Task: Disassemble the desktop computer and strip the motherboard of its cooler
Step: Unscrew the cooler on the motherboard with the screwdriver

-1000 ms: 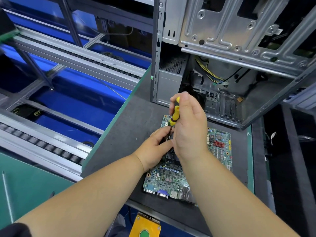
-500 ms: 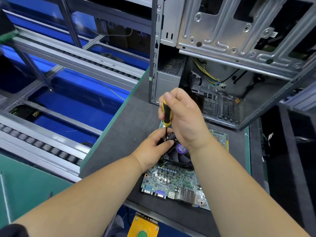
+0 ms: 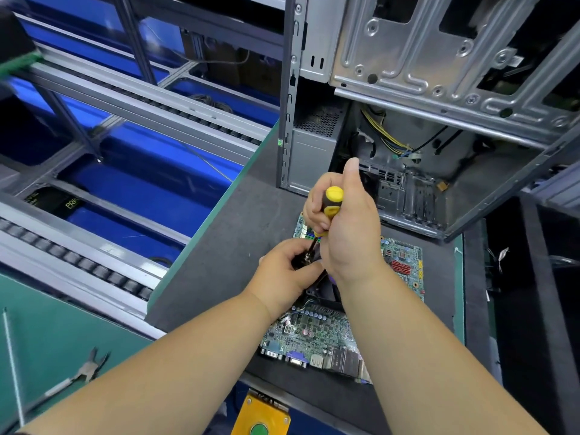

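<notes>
A green motherboard (image 3: 317, 334) lies flat on the dark mat in front of the open metal computer case (image 3: 408, 127). Its black fan cooler (image 3: 323, 288) sits mid-board, mostly hidden under my hands. My right hand (image 3: 348, 227) grips a yellow-and-black screwdriver (image 3: 329, 204) held nearly upright, its shaft running down to the cooler's left corner. My left hand (image 3: 284, 279) pinches the screwdriver shaft near its tip at that corner of the cooler. The tip itself is hidden by my fingers.
Pliers (image 3: 83, 373) lie on the green bench at the lower left. A roller conveyor (image 3: 78, 268) with blue bins runs along the left. A yellow box with a green button (image 3: 260, 416) hangs at the table's front edge. Dark bins stand at the right.
My right hand has turned on the screwdriver handle, so its yellow cap now shows between thumb and fingers. The camera has tilted down a little; the pliers have come into view.
</notes>
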